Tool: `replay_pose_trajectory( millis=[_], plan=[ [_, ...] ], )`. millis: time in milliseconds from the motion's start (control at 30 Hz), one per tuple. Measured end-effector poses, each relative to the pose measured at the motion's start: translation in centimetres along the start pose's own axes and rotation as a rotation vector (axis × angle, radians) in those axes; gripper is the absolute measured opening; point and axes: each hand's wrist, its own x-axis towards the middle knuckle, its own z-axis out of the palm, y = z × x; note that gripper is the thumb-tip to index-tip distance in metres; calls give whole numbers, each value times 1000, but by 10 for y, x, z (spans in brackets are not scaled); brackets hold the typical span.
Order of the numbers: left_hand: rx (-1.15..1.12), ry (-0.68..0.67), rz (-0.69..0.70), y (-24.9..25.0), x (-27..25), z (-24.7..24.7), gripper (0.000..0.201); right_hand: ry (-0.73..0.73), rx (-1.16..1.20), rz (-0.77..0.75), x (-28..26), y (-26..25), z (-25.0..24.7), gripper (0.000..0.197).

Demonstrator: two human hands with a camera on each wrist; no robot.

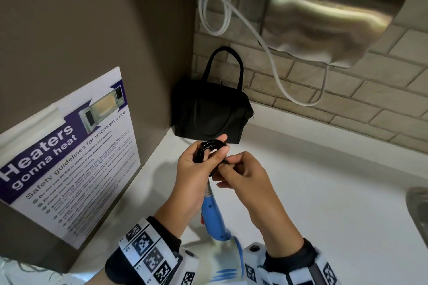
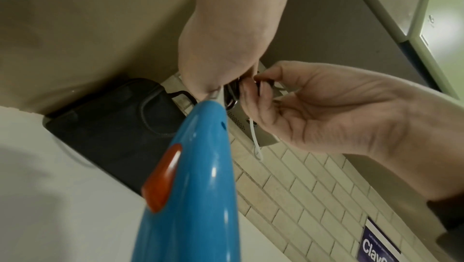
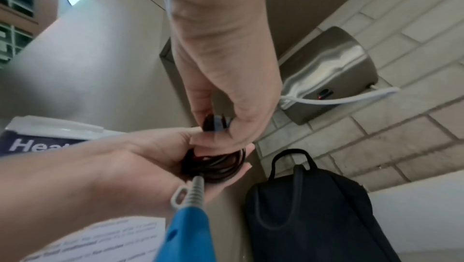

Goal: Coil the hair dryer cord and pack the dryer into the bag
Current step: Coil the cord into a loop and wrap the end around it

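Observation:
The blue hair dryer (image 1: 212, 213) hangs handle up above the white counter (image 1: 324, 180), its white body low between my wrists. Its black cord (image 1: 209, 148) is wound into a small coil. My left hand (image 1: 215, 146) grips that coil, fingers curled round it. Just to the right, my right hand (image 1: 222, 166) pinches the cord's loose end (image 3: 216, 123) against the coil. The right wrist view shows the coil (image 3: 216, 165) in my left palm (image 3: 150, 157). The black bag (image 1: 208, 111) stands in the corner just beyond my hands, handles up; whether it is open is unclear.
A steel hand dryer (image 1: 328, 14) hangs on the brick wall, its white cable (image 1: 266, 48) looping down. A microwave safety poster (image 1: 69, 152) covers the left panel. A metal sink edge (image 1: 416, 206) shows at the far right.

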Motion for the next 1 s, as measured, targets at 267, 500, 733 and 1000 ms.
replay_pose_trajectory(
  millis=[267, 500, 733, 1000],
  plan=[
    [-34, 114, -81, 5, 5, 2, 24, 76, -131, -111, -21, 11, 16, 10],
    [-70, 103, -58, 14, 15, 7, 33, 54, -244, -242, -40, 13, 17, 16],
    [28, -76, -75, 15, 6, 5, 32, 2, 151, 89, -15, 12, 6, 15],
    [-29, 112, -78, 8, 10, 6, 19, -22, 123, -68, -25, 16, 9, 19]
  ],
)
